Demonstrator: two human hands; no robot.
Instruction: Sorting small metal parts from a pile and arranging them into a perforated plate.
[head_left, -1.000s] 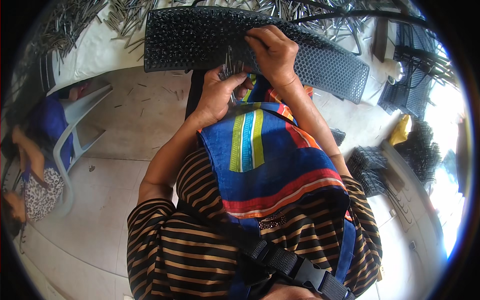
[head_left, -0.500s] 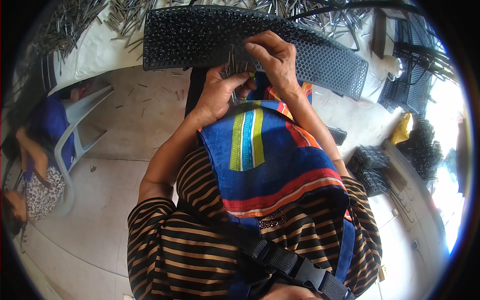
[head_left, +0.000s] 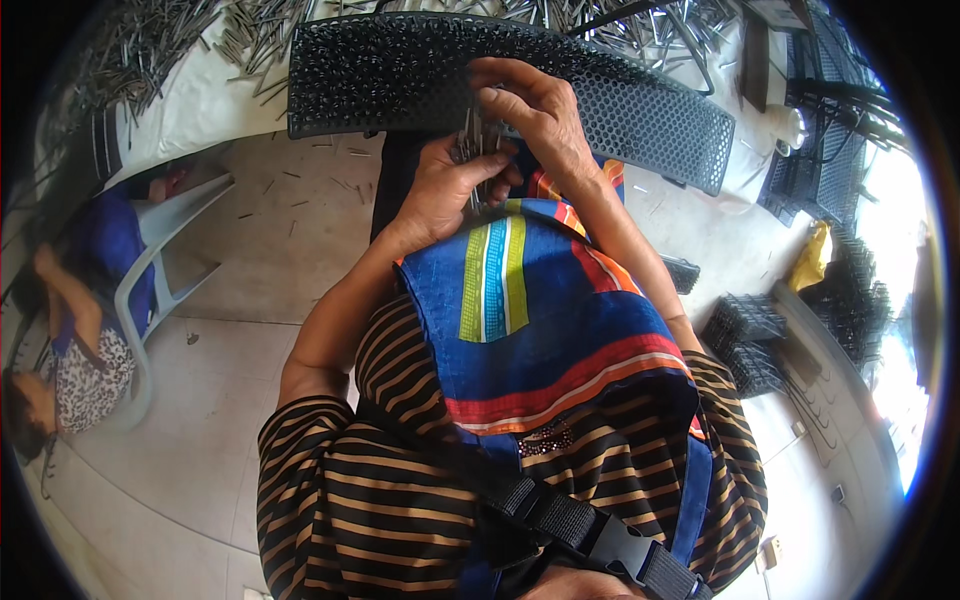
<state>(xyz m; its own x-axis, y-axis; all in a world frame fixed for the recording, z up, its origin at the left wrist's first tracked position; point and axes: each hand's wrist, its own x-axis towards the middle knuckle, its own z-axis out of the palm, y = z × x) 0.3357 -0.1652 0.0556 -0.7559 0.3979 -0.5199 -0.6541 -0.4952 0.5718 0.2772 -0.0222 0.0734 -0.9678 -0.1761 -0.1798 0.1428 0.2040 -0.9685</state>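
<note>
A bundle of thin metal rods stands roughly upright in my left hand, whose fingers are wrapped round its lower part. Over the top of the bundle, my right hand has its thumb and forefinger bent together in a pinch. Whatever lies between those fingertips is too small and blurred to make out. Just beyond both hands lies a long, dark perforated panel. Its left part is thickly filled with small dark pieces in the holes, while bare holes show on the right.
Heaps of loose metal rods cover the white-topped table. At the left a person sits on a grey plastic chair. Dark wire racks stand at right, near a yellow bag. A blue patterned apron covers my lap.
My right hand has shifted slightly left, and its fingertips are now right over the top of the rods. My left hand still holds the bundle, moved a little to the right.
</note>
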